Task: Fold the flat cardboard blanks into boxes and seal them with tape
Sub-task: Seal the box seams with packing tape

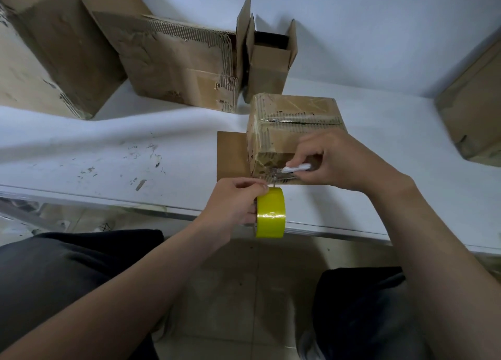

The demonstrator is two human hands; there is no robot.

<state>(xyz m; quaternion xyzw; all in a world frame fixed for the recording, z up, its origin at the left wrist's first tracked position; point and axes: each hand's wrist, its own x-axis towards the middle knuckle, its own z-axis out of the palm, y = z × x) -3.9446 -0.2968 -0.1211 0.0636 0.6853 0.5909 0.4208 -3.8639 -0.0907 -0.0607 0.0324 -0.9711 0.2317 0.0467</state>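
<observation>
While the left hand point(233, 205) grips the tape roll point(270, 213), the right hand point(336, 161) just beyond it holds a cutter point(296, 167) to the box point(292, 123), probably to cut the roll free.

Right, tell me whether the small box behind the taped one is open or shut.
Open: the small box stands upright, top flaps raised, dark inside showing, behind the taped box.

Soft, even, rather dim light falls from above, leaving faint shadows on the white worktop point(108, 148). Wide-angle distortion bends the frame's edges, and the right side is slightly blurred.
</observation>
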